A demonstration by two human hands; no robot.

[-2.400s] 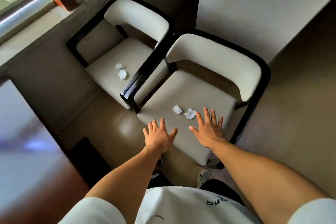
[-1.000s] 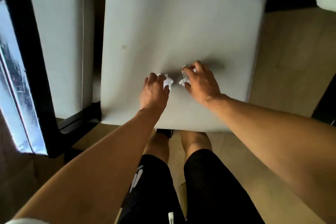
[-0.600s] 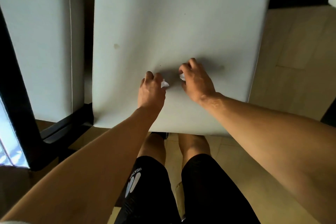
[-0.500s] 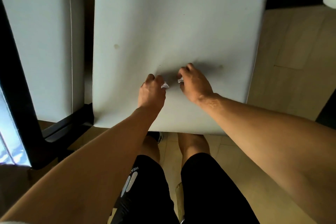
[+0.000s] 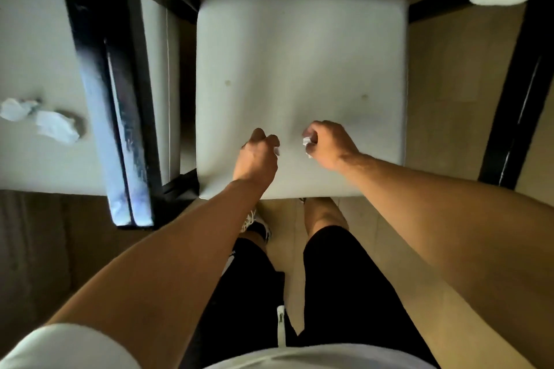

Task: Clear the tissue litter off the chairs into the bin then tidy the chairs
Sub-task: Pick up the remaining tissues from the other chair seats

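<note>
Both scraps are off the near chair's seat now. Half a second ago our fingers were pressed down on them against the cushion; now both fists have come up slightly and drawn apart, and the seat between them shows bare. So the pickup on this chair looks done and what's left here is carry to the bin, which isn't in frame.

Grip state:
- left hand, lower centre: fingers curled tight. Only a sliver of white shows at the thumb side, which we take to be its tissue scrap, mostly hidden in the fist.
- right hand, just right of it: fingers curled round a second tissue scrap, white poking out at the fingertip side and lower edge of the fist.

Still outstanding: two crumpled tissues at the left edge of frame, on the other chair's seat, beyond the dark armrest and well apart from both hands. Both hands are full, so we judge it's bin first or stack them into one fist.
</note>
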